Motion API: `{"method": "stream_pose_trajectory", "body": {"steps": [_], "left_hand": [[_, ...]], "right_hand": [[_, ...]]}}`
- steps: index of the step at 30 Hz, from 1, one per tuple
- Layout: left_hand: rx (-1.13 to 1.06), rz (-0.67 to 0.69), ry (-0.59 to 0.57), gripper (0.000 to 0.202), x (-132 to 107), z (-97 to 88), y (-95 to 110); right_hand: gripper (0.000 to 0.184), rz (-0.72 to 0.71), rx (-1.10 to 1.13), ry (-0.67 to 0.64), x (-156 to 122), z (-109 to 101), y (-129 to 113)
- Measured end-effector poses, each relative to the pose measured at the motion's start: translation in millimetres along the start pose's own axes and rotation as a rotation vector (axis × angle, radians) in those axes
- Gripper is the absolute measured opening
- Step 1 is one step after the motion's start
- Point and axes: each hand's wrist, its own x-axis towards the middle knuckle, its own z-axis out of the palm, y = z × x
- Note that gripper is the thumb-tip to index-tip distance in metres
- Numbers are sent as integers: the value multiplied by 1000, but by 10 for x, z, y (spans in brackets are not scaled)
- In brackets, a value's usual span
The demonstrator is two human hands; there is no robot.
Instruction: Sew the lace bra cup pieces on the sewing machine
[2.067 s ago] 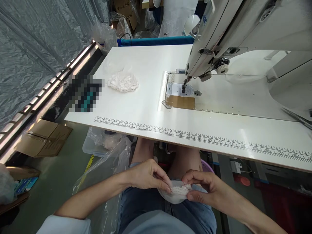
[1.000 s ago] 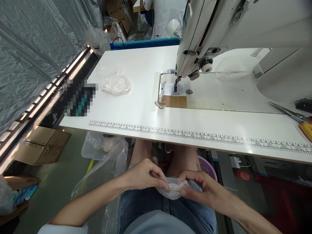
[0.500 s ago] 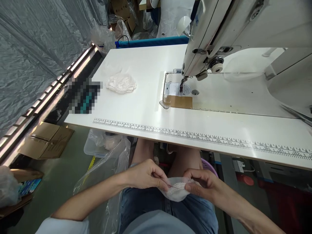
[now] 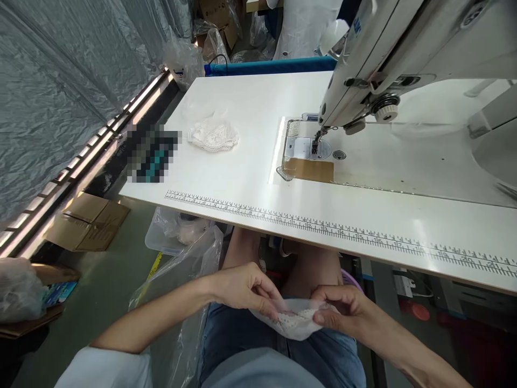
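Over my lap, a small piece of sheer white fabric with lace point(image 4: 298, 322) is stretched between my two hands. My left hand point(image 4: 258, 293) pinches its left end, fingers closed on the cloth. At the right end, my right hand point(image 4: 337, 308) grips the lace edge between thumb and fingers. Part of the fabric is hidden behind the fingertips. A second white lace piece point(image 4: 214, 133) lies bunched on the white sewing table point(image 4: 242, 178), left of the sewing machine point(image 4: 363, 70).
A ruler scale point(image 4: 323, 229) runs along the table's front edge, above my thighs. On the floor at the left stands a cardboard box point(image 4: 86, 222). A clear plastic bin point(image 4: 169, 231) and plastic sheeting point(image 4: 177, 302) sit beside my left leg. Scissor-like metal blades point(image 4: 507, 189) lie at the far right.
My view has shifted, so the table and machine appear further right. Both hands keep hold of the lace fabric, which now shows more of its lace band and hangs slightly lower.
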Motion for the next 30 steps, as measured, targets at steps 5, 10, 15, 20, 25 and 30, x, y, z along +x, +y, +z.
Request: {"method": "stream_pose_trajectory", "body": {"steps": [5,10,15,20,25,30], "left_hand": [[-62,-11,18,43,15,7,-8],[-79,-6,-6,42,7,-11,-17],[-103,-11,-35,51,5,-30,-47],[-104,-28,-28,56,1,-37,-70],[-125,-22,-48,50,-19,-67,-82],[-71,-38,-45,54,30,-10,-74]], "right_hand": [[22,11,-12,19,-15,-24,56],[24,4,-17,32,0,-26,84],[24,13,-25,20,16,-37,92],[22,1,-10,17,19,-48,107],[23,2,-10,14,17,-19,79],[26,18,-24,-1,23,50,-11]]}}
